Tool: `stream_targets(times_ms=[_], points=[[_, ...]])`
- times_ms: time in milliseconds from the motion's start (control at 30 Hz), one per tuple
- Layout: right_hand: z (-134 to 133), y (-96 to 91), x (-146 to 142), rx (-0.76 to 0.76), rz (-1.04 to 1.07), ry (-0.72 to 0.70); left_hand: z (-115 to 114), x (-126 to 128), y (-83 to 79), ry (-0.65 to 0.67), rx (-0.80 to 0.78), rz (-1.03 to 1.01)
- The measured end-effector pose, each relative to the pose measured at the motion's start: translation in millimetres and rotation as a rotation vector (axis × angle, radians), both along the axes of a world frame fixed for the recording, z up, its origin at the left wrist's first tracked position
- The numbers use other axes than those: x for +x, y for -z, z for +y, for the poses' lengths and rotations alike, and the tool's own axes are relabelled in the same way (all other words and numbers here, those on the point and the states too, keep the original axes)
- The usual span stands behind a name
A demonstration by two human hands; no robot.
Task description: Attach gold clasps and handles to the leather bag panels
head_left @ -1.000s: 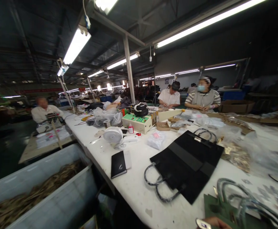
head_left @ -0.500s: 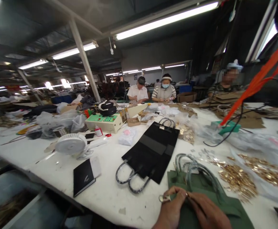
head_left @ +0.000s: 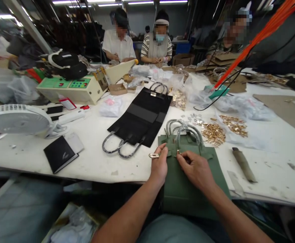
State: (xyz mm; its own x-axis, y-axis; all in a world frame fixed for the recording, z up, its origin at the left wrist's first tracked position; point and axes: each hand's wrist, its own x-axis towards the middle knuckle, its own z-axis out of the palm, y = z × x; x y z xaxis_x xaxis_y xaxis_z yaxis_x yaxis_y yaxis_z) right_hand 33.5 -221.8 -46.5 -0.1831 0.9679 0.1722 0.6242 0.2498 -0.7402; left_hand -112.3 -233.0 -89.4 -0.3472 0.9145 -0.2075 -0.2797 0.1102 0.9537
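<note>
A green handbag (head_left: pixel 188 189) with plastic-wrapped handles lies at the table's front edge, its lower part overhanging toward my lap. My left hand (head_left: pixel 160 165) is closed at its left upper edge, with a small gold metal clasp plate (head_left: pixel 154 155) sticking out from the fingers. Over the front of the handbag, my right hand (head_left: pixel 194 167) pinches a tiny gold metal fitting (head_left: pixel 178 152) just below the handles. Its exact shape is mostly hidden by the fingertips. Beyond lie piles of gold metal fittings (head_left: pixel 213 134) on the table.
A black bag (head_left: pixel 139 116) lies flat left of centre, near a black notebook (head_left: pixel 60 154). A white fan (head_left: pixel 18 118) and a cream machine (head_left: pixel 71 88) stand left. At right lies a dark grey-green roll (head_left: pixel 244 165). Orange strands (head_left: pixel 253 47) hang there. Several people sit opposite.
The view has tilted down, bringing my forearms and the roll into sight. My hands, earlier close together at the small metal parts, are now apart, the right one by the bag's handles.
</note>
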Motion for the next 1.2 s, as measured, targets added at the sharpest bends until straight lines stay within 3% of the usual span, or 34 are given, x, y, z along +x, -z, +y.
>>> stream_targets(times_ms=[700,867,1000,1100,1200], points=[[0.0,14.7,-15.6,-0.001,-0.229,0.108,-0.5,-3.0,2.5,0.031,0.000,0.050],[0.2,17.7,-16.5,0.037,-0.208,0.107,1.5,-2.4,4.8,0.026,0.010,0.030],[4.0,18.1,-15.0,-0.035,-0.172,0.123,2.2,-2.4,4.8,0.041,0.006,0.034],[4.0,20.5,-13.1,-0.036,-0.143,0.101,6.4,-8.7,1.4,0.087,0.007,0.108],[0.8,25.0,-11.8,0.040,-0.103,0.085,16.9,-22.8,-5.5,0.225,0.086,0.256]])
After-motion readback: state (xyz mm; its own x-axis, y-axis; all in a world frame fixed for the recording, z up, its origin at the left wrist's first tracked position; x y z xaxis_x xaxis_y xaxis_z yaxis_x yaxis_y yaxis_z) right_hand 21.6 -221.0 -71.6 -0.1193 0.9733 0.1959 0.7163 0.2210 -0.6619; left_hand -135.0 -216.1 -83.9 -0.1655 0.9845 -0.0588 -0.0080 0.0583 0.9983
